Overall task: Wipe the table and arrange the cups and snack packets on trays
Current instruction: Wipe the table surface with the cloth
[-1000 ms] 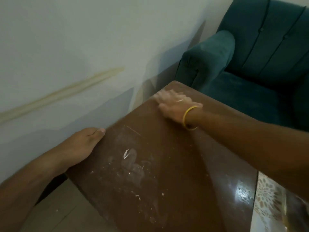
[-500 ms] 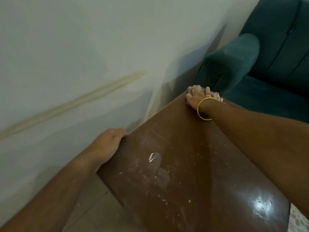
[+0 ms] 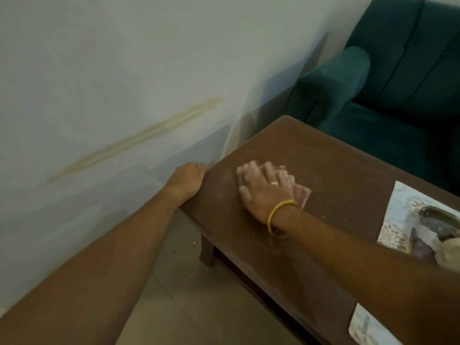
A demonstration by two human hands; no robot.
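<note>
The brown wooden table [image 3: 323, 165] runs from the middle to the lower right, dusty and dotted with crumbs. My right hand [image 3: 263, 190], with a yellow bangle at the wrist, lies flat on the tabletop and presses a thin pinkish cloth [image 3: 301, 195] whose corner sticks out to the right of the fingers. The hand is motion-blurred. My left hand [image 3: 189, 180] is curled over the table's left edge, close to the wall. A patterned tray [image 3: 395, 220] shows at the right edge with a dark object on it. No cups or snack packets can be made out.
A pale wall [image 3: 112, 83] with a yellowish streak stands just left of the table. A teal armchair [image 3: 398, 83] sits behind the far end. Tiled floor [image 3: 199, 307] lies in front. A second patterned tray [image 3: 366, 327] peeks out at the bottom right.
My right hand has come back from the table's far corner to the near left part of the top, with the cloth under it. The view has swung right, showing the trays. My left hand stays on the edge.
</note>
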